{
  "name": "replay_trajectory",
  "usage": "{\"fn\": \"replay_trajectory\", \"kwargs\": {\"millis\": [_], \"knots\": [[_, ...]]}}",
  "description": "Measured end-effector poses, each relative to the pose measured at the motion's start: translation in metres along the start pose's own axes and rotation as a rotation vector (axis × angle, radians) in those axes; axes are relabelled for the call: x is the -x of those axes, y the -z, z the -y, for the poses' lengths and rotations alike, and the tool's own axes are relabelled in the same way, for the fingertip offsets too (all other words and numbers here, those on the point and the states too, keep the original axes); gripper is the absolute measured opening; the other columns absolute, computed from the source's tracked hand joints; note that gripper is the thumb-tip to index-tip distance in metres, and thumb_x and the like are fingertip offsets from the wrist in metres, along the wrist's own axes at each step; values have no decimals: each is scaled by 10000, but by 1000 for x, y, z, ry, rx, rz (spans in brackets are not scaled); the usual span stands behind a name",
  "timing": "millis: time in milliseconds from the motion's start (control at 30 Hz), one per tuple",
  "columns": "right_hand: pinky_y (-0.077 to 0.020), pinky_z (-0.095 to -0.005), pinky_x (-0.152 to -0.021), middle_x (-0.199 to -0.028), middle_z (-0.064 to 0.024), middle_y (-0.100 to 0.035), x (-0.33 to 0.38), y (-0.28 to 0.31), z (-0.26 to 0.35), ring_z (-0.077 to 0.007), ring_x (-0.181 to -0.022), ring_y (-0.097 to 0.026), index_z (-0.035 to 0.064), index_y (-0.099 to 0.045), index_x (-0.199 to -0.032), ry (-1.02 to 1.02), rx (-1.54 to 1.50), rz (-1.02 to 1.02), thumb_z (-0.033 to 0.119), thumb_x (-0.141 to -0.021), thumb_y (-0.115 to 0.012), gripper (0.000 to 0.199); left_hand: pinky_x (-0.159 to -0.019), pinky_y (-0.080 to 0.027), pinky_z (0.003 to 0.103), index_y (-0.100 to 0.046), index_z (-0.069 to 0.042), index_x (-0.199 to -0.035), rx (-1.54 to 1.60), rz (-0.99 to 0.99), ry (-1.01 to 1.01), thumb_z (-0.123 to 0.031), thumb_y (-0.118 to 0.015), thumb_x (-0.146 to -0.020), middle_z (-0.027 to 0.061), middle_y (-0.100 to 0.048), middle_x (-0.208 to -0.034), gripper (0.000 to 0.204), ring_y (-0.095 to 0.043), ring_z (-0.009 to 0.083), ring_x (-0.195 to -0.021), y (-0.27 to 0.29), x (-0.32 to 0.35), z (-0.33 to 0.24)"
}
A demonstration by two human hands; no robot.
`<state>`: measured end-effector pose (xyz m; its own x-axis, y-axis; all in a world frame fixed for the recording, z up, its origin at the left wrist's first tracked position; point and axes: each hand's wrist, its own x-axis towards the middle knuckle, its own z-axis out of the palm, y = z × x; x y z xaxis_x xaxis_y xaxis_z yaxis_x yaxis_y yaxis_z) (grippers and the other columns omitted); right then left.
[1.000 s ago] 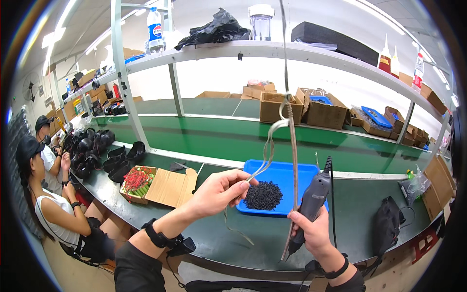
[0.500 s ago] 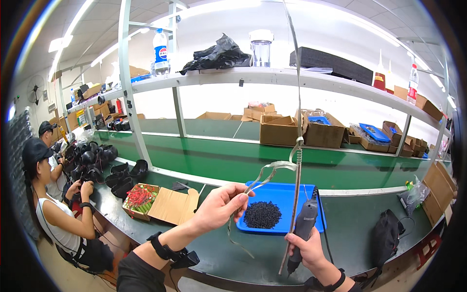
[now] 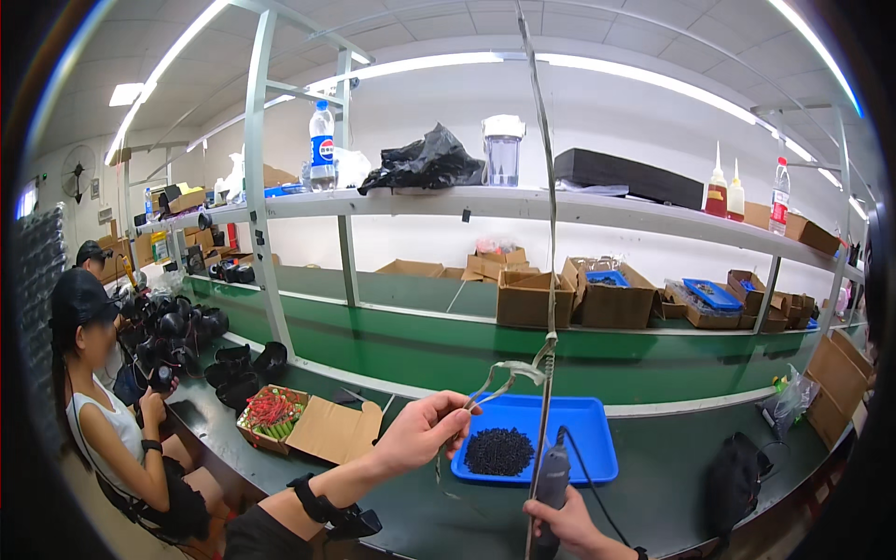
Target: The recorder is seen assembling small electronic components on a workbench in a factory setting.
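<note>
My left hand [image 3: 431,431] pinches the free end of a thin pale strap [image 3: 519,368], left of where it is knotted to a cord hanging from above. From the knot a thin straight rod [image 3: 544,401] runs down. Wrapped in my right hand [image 3: 571,525] is a dark grey electric screwdriver [image 3: 553,474], upright close beside the rod; its lower end is cut off by the picture's edge. Behind both hands lies a blue tray [image 3: 593,434] with a heap of small black screws or similar parts [image 3: 498,451].
On the left sits an open carton [image 3: 271,420] of red and green parts. Further left, a co-worker [image 3: 112,411] handles a dark round piece beside black housings [image 3: 173,327]. A black bag [image 3: 737,481] lies at right. A shelf [image 3: 420,202] spans the bench.
The view has tilted up, so the bench sits lower. The screwdriver has moved left, nearer the rod. My left hand keeps its hold on the strap.
</note>
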<state>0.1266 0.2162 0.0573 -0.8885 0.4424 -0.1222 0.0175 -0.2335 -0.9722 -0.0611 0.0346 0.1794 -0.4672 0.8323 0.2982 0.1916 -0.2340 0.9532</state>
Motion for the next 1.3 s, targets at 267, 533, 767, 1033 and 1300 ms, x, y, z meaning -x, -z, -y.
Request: {"fn": "replay_trajectory", "kwargs": {"millis": [267,533,767,1033,1300], "knots": [[-442,-257,-432,-625,-26,-540,9,-12,21,-129,-468,-529,50,-518,-950,103,0,-12,85,-817,-704,232,-561,-448,203,-547,12,-1128,6,-2,3,-175,-484,-994,-4,-534,-753,238,-510,58,-623,5,2,-1],[-443,-256,-445,-647,-24,-548,6,-15,16,-123,-482,-529,53,-517,-989,158,47,-2,83,-815,-708,260,-560,-440,211,-548,10,-1117,35,21,-7,-172,-489,-992,-4,-526,-755,229,-504,64,-631,7,2,3],[-441,-259,-426,-638,-31,-549,18,-29,4,-128,-464,-527,51,-500,-956,71,51,108,85,-807,-722,270,-569,-437,211,-545,15,-1122,34,5,-24,-178,-485,-994,-6,-530,-738,239,-502,66,-629,9,4,0],[-431,-250,-420,-632,-22,-544,1,-19,23,-118,-465,-517,62,-505,-972,300,107,-32,98,-803,-731,284,-579,-442,223,-547,16,-1130,17,-7,-17,-160,-478,-995,5,-543,-764,232,-514,74,-642,9,2,1],[-421,-246,-406,-629,-23,-545,13,-31,20,-111,-451,-507,59,-507,-909,189,8,28,107,-807,-733,253,-591,-448,204,-557,16,-1124,39,13,-22,-185,-484,-996,-9,-546,-773,249,-512,52,-656,12,0,7]]}}
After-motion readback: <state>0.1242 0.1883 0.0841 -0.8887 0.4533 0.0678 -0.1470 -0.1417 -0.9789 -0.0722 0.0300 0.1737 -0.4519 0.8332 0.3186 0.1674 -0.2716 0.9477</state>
